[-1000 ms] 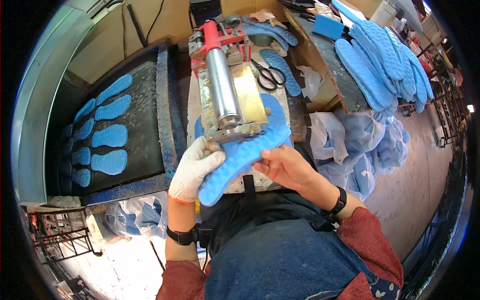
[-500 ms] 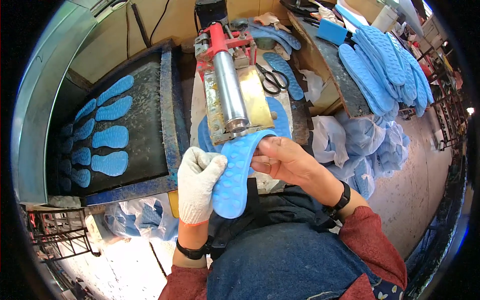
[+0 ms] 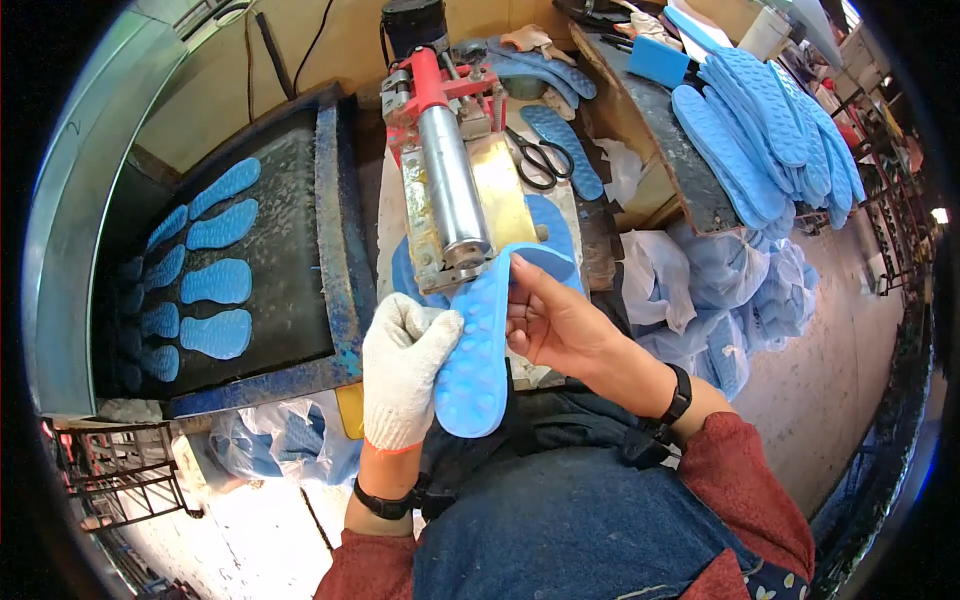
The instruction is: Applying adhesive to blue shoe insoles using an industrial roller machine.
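Observation:
A blue bumpy shoe sole (image 3: 470, 385) hangs between my two hands, just in front of a red-framed machine with a shiny metal roller (image 3: 450, 185). My left hand (image 3: 405, 360), in a white knit glove, pinches the sole's left edge. Bare, my right hand (image 3: 560, 320) grips it from the right, the thumb on the edge near its bent upper end. That upper end curls over to the right, close to the roller's tip. Part of my right fingers is hidden behind the sole.
Several blue soles lie on a dark conveyor belt (image 3: 290, 240) at left. Black scissors (image 3: 540, 160) rest right of the machine. A stack of blue soles (image 3: 765, 130) sits on the right-hand table (image 3: 655, 130); filled plastic bags (image 3: 725, 265) stand beneath it.
The sole has shifted slightly right, and its upper end now bends over farther to the right. My left hand has moved a little right with it. Soles on the belt have moved slightly left.

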### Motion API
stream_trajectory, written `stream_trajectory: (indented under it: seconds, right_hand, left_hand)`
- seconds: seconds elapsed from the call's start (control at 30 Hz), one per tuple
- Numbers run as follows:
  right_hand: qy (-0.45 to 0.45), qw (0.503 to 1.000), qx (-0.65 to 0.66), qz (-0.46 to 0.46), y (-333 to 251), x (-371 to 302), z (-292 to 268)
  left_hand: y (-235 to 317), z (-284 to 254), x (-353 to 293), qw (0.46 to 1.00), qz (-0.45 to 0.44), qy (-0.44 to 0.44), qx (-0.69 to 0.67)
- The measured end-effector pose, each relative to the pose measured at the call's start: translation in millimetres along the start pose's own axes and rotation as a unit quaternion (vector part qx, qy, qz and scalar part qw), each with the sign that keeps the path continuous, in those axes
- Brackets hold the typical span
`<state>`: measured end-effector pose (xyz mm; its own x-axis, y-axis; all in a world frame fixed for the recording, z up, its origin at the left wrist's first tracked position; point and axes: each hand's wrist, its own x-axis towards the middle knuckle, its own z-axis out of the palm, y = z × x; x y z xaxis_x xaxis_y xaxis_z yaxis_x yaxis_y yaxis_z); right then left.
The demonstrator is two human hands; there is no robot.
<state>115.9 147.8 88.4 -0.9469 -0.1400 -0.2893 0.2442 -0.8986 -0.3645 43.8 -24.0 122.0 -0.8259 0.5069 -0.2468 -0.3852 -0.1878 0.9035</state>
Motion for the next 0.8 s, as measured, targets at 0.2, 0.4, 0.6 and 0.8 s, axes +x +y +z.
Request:
stream_trajectory:
  seconds: [0.2,0.4,0.6,0.8]
  right_hand:
    - [0.153,0.987,0.021,-0.053,19,16,7]
    - [0.024,0.994,0.102,-0.014,25,5,-1]
    - [0.033,0.997,0.068,0.007,12,-1,-2]
    - [0.107,0.994,0.003,0.002,3,13,5]
  left_hand:
    - [-5,5,0,1.000,0.007,0.007,0.020]
    - [-9,4,-6,0.996,0.043,-0.006,0.083]
    - [-12,-3,-8,0.994,0.002,-0.017,0.111]
    - [-10,-5,-4,0.991,0.021,-0.015,0.129]
